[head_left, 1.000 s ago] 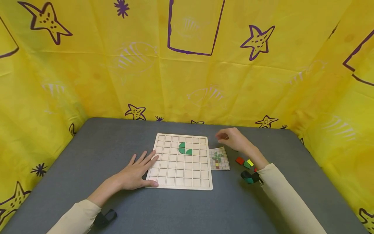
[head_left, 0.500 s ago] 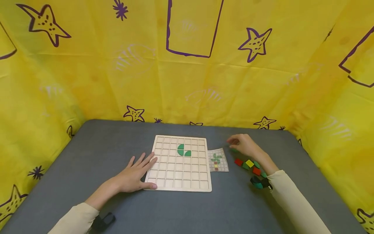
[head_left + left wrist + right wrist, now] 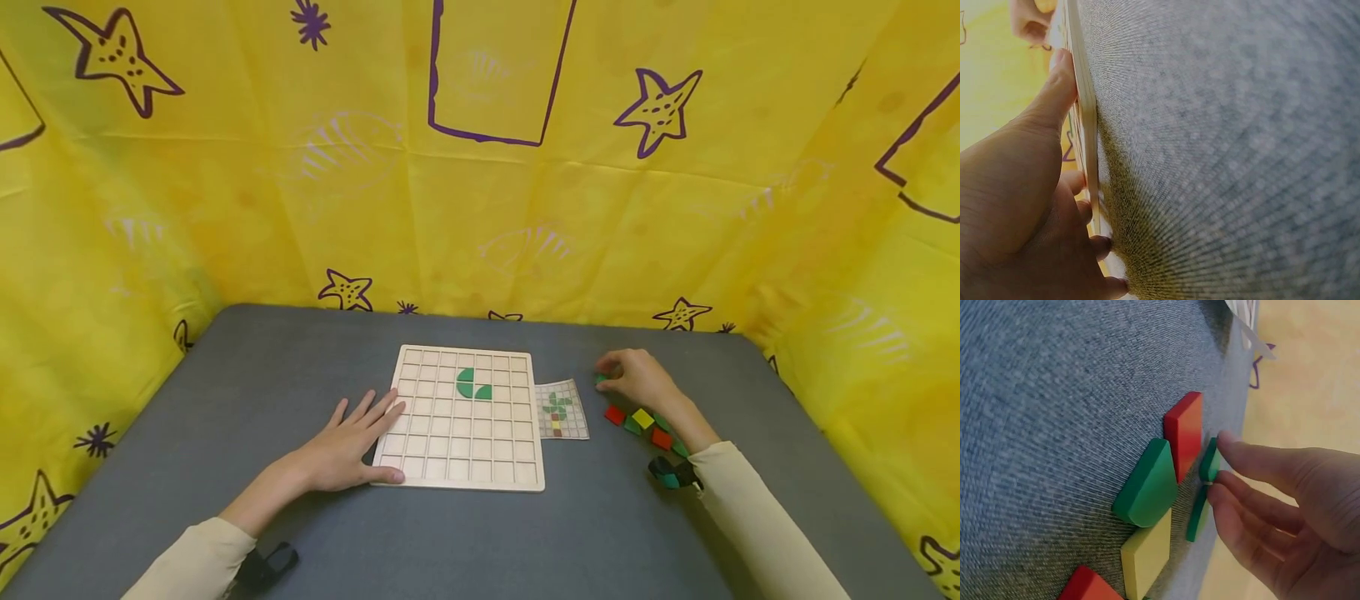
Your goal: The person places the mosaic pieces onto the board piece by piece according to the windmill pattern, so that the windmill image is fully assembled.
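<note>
The right hand (image 3: 636, 379) is bent over the table (image 3: 465, 542), to the right of the wooden grid board (image 3: 450, 442), and pinches a small green piece (image 3: 1211, 461) between the thumb and a finger. The piece lies just at the fingertips; if it is lifted from the table, I cannot tell. A second green piece (image 3: 1197, 515) is close under the same fingers. Nearer to the person, beside this hand, are a red tile (image 3: 615, 415), a yellow tile (image 3: 642, 418) and another red tile (image 3: 661, 438), with more green pieces among them. The left hand (image 3: 345, 450) rests with spread fingers on the left edge of the board and grasps nothing. On the board sit three green quarter-circles (image 3: 465, 389). A printed pattern card (image 3: 576, 404) lies at the board's right edge, between it and the tiles.
</note>
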Demonstrator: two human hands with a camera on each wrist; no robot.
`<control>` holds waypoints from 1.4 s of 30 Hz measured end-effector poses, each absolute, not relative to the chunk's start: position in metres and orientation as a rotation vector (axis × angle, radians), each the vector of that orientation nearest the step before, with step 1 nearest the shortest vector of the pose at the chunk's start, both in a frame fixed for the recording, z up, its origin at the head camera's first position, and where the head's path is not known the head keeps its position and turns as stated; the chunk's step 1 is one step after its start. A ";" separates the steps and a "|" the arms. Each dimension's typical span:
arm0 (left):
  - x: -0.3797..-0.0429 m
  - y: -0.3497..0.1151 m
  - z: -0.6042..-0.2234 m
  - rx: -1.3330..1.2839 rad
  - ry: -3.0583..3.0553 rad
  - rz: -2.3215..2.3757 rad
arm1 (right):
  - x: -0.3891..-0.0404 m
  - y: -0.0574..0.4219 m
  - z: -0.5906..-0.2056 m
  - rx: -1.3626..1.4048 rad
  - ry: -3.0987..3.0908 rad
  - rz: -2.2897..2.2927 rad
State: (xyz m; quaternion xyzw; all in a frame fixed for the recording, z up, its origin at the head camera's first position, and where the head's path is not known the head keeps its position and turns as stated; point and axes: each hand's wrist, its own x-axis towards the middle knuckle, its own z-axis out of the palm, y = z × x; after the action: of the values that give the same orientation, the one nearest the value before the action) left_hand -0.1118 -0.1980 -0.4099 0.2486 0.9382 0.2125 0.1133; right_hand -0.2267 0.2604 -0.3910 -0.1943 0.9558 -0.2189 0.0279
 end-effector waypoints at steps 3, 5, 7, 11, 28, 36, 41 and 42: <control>-0.112 -0.199 -0.410 0.726 2.753 0.622 | -0.227 0.259 -0.391 -0.614 2.970 -0.654; -0.112 -0.199 -0.410 0.727 2.753 0.624 | -0.227 0.258 -0.391 -0.624 2.983 -0.645; -0.112 -0.199 -0.410 0.728 2.753 0.624 | -0.228 0.257 -0.393 -0.638 2.994 -0.646; -0.112 -0.199 -0.409 0.732 2.754 0.619 | -0.230 0.256 -0.396 -0.701 3.011 -0.697; -0.111 -0.200 -0.411 0.719 2.752 0.611 | -0.225 0.249 -0.378 -0.745 2.975 -0.885; -0.112 -0.199 -0.411 0.718 2.745 0.614 | -0.226 0.241 -0.371 -0.779 2.978 -0.898; -0.113 -0.198 -0.410 0.718 2.742 0.615 | -0.227 0.230 -0.360 -0.809 2.948 -0.958; -0.113 -0.199 -0.410 0.718 2.740 0.616 | -0.227 0.226 -0.358 -0.814 2.939 -0.974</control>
State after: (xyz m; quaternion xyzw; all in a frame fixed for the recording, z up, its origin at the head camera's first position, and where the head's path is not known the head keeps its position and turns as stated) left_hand -0.1128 -0.1986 -0.4102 0.2458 0.9383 0.2110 0.1211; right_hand -0.2269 0.2262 -0.3584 -0.2541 0.9176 -0.3042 -0.0298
